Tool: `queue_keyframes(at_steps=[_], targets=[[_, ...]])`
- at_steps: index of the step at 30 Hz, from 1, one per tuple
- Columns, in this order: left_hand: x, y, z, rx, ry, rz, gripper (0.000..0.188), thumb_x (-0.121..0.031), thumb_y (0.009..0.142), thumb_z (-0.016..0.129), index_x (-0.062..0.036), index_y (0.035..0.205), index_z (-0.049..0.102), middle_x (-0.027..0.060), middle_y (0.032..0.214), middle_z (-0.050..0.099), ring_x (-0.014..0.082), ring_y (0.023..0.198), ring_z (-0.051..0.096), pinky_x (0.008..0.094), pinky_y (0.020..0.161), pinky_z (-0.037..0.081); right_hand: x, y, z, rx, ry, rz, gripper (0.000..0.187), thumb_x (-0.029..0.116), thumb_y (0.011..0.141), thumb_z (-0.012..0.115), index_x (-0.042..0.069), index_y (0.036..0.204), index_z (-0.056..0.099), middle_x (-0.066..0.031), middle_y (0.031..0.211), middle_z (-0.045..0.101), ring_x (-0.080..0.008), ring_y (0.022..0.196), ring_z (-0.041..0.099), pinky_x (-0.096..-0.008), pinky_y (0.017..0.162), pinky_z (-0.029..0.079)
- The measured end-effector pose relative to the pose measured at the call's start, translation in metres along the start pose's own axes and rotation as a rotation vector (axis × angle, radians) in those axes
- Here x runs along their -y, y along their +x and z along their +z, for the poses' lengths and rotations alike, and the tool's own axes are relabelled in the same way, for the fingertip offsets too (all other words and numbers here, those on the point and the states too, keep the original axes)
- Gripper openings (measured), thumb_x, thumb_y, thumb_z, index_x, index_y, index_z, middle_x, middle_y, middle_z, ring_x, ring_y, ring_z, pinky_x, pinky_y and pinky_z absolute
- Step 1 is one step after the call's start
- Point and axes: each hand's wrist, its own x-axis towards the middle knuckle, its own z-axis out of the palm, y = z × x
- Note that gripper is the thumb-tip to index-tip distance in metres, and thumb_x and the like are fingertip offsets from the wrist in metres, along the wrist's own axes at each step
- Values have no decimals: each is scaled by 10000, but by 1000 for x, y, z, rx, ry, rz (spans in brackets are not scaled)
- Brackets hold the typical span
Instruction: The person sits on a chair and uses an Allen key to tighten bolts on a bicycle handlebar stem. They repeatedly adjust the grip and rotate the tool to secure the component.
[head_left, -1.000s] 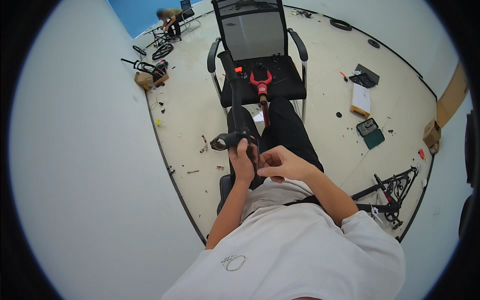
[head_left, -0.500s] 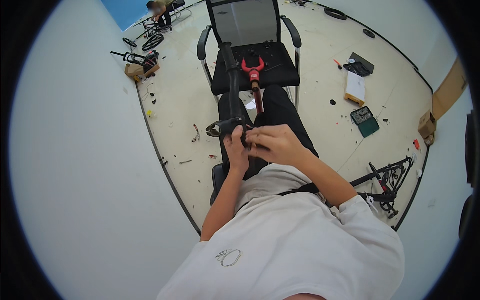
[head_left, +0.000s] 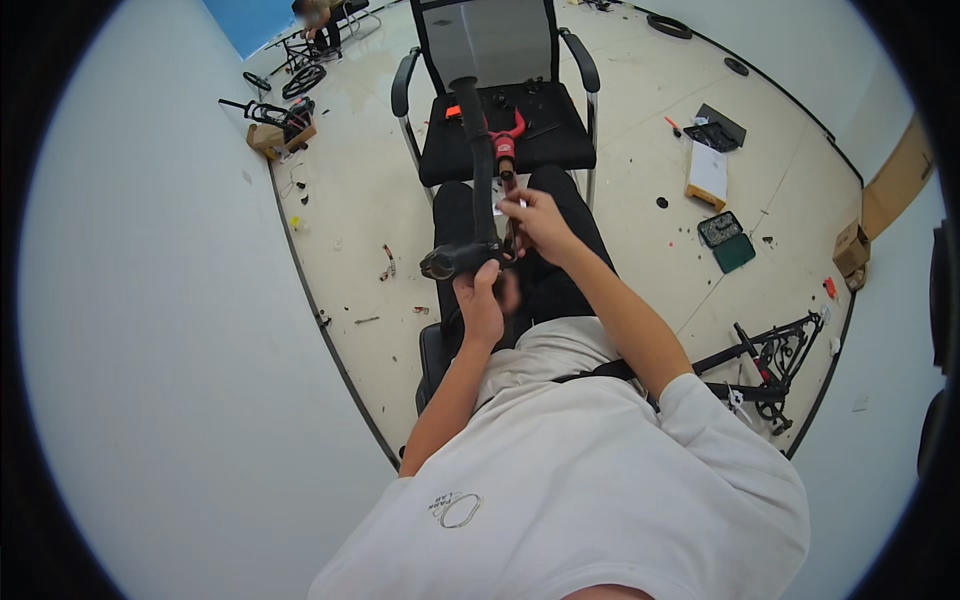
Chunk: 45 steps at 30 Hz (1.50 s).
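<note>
My left hand point(head_left: 480, 305) is closed around the near end of a black bicycle frame part point(head_left: 482, 185), beside its round, open collar point(head_left: 440, 263). The long tube stretches away from me above my legs, toward the chair. My right hand point(head_left: 540, 228) is just right of the tube, its fingertips drawn together. Something slim and brownish shows at those fingers, too small and covered to name. Beyond them, a red bicycle fork point(head_left: 505, 145) lies on the chair seat, its stem end toward me and one leg partly hidden by the black tube.
A black office chair point(head_left: 575, 140) faces me, with small dark parts and an orange-red piece point(head_left: 453, 112) on its seat. To the right are a green case point(head_left: 735, 253), a white-and-yellow box point(head_left: 707, 172) and a black bicycle frame point(head_left: 765, 370). Another person point(head_left: 325, 25) sits far left.
My right hand has moved forward, away from my left hand, toward the chair. The black tube's far end has swung slightly right, and the orange-red piece on the seat now shows.
</note>
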Motion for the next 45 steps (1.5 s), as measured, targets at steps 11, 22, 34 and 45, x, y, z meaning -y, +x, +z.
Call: queue_keyframes(at_steps=[11, 22, 34, 45], targets=[[-9, -9, 4, 145, 140, 33, 254, -198, 832, 505, 9, 933, 611, 25, 566, 521, 96, 399, 427, 242, 381, 318, -26, -44, -25, -61, -457, -305, 288, 251, 969, 470, 4, 955, 617, -54, 710, 587, -112, 551, 562, -237, 498, 449], [-19, 8, -21, 161, -287, 94, 354, -176, 901, 578, 12, 1186, 486, 115, 1037, 595, 194, 959, 586, 320, 882, 475, -1, -63, 16, 101, -881, -811, 476, 270, 898, 511, -18, 1275, 477, -223, 1305, 450, -383, 1214, 444, -413, 1032, 342], [-1, 16, -38, -36, -261, 15, 157, -155, 908, 593, -30, 1002, 584, 64, 892, 631, 124, 711, 597, 244, 564, 488, -13, -43, 22, 75, -1120, -845, 348, 224, 885, 563, -26, 1128, 568, -196, 1137, 577, -367, 1045, 558, -403, 908, 446], [-19, 16, -5, -116, -87, -92, 233, -274, 930, 577, -87, 795, 609, -20, 541, 521, 72, 350, 432, 225, 333, 288, -29, -45, 9, 118, -1018, -729, 344, 207, 942, 463, -60, 1144, 541, -219, 1110, 581, -377, 1040, 554, -406, 899, 444]])
